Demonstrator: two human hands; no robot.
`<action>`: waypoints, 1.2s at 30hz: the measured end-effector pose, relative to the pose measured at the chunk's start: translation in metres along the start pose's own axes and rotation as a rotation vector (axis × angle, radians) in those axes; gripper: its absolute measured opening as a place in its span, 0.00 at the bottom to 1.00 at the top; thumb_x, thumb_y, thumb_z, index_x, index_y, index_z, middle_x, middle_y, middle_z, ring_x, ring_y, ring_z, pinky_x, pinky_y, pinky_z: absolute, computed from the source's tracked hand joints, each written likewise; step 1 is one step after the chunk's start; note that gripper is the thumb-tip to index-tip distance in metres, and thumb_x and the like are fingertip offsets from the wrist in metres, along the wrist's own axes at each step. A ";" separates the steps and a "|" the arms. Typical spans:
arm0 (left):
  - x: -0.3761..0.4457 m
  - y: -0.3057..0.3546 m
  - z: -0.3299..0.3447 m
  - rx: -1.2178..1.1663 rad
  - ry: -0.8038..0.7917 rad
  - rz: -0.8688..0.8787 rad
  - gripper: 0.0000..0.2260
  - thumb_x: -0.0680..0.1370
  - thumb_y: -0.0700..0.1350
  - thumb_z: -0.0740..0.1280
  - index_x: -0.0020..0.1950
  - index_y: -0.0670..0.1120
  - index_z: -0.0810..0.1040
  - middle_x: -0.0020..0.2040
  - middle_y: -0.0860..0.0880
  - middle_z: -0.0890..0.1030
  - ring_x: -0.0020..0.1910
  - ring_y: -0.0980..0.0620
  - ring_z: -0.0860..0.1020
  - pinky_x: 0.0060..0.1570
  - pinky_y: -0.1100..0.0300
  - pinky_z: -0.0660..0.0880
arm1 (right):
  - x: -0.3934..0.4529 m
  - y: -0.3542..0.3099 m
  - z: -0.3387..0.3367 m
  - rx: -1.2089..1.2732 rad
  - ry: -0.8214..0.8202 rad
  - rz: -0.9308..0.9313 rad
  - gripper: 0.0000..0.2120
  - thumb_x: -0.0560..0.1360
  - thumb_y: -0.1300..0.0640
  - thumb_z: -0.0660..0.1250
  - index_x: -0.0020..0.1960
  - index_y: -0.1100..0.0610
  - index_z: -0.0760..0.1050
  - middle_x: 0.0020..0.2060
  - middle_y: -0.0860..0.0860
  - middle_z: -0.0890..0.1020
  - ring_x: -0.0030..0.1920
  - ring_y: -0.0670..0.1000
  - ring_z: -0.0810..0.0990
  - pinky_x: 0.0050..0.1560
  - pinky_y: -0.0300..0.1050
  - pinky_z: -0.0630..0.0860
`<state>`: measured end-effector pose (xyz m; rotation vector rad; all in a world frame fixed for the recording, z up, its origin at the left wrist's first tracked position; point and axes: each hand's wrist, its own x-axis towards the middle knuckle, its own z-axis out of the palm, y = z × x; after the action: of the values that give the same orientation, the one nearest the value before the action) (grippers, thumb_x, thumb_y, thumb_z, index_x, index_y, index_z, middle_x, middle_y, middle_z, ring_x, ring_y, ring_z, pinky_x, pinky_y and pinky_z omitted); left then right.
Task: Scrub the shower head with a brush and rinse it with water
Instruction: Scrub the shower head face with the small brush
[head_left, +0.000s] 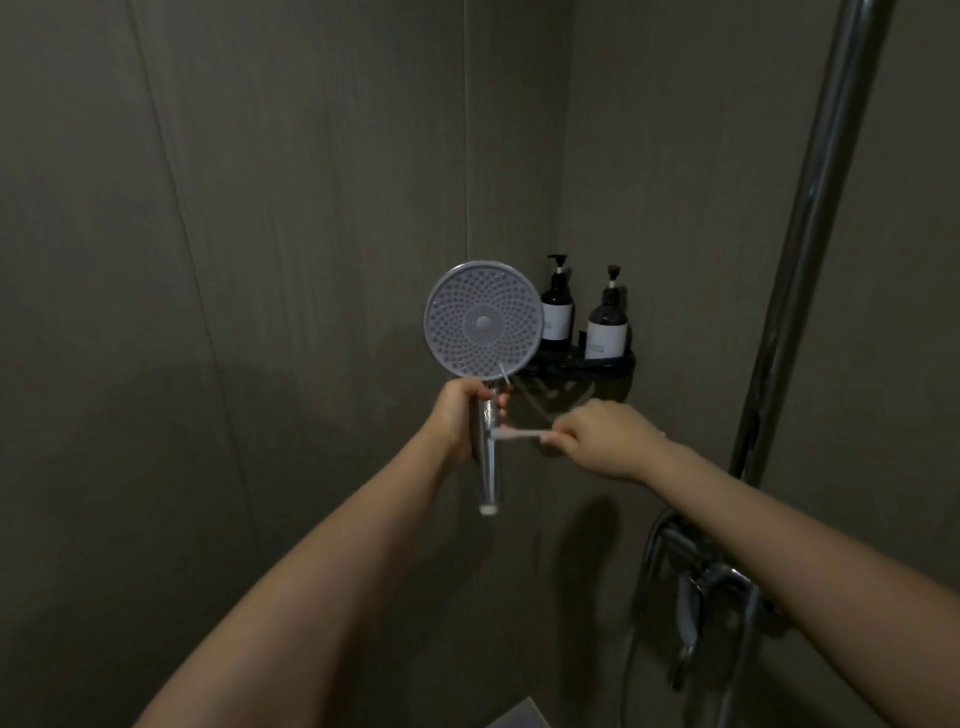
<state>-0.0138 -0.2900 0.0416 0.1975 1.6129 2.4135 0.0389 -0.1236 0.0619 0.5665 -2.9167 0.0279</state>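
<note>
The stall is dim, and the dark walls (311, 182) swallow most detail. The chrome riser pole (810, 218) runs out of sight at the top, and the mixer valve (696, 582) low on the right is blurred, its hose lost in shadow. A black corner shelf (587, 364) carries two dark pump bottles (607, 332); their pale labels cannot be read, and the nearer-left bottle is partly covered by the shower head (483, 318).

That head is held upright in front of the corner, its round, pale grey face turned toward the person, ringed with small nozzles around a central disc. Its chrome handle hangs down, and the left hand (460, 415) is wrapped round the upper part of it, just under the disc. The right hand (597, 441) pinches the end of a thin, pale brush (519, 433), lying level, its tip touching the handle below the left hand's fingers. The bristles are too small to make out.
</note>
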 end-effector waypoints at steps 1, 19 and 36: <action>0.001 -0.002 0.000 0.001 0.009 0.000 0.12 0.74 0.39 0.51 0.39 0.41 0.73 0.26 0.50 0.73 0.27 0.53 0.70 0.29 0.63 0.70 | 0.004 -0.001 -0.001 0.047 0.059 0.036 0.18 0.80 0.45 0.53 0.51 0.52 0.78 0.38 0.50 0.78 0.40 0.51 0.78 0.41 0.46 0.74; 0.002 -0.004 -0.003 0.003 0.036 0.111 0.28 0.77 0.66 0.49 0.36 0.44 0.72 0.24 0.50 0.72 0.22 0.55 0.69 0.26 0.64 0.66 | -0.004 -0.002 0.021 -0.249 -0.139 -0.115 0.19 0.80 0.43 0.52 0.59 0.49 0.77 0.51 0.54 0.81 0.52 0.55 0.79 0.47 0.47 0.72; 0.005 -0.003 0.006 -0.100 0.103 0.158 0.25 0.78 0.65 0.51 0.37 0.46 0.72 0.24 0.51 0.72 0.22 0.56 0.70 0.27 0.62 0.66 | -0.006 -0.013 0.032 -0.144 -0.190 -0.099 0.19 0.79 0.42 0.53 0.56 0.50 0.78 0.52 0.54 0.81 0.53 0.55 0.78 0.50 0.48 0.72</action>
<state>-0.0165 -0.2827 0.0411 0.1930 1.5671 2.6573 0.0440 -0.1352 0.0288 0.7244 -3.0342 -0.2605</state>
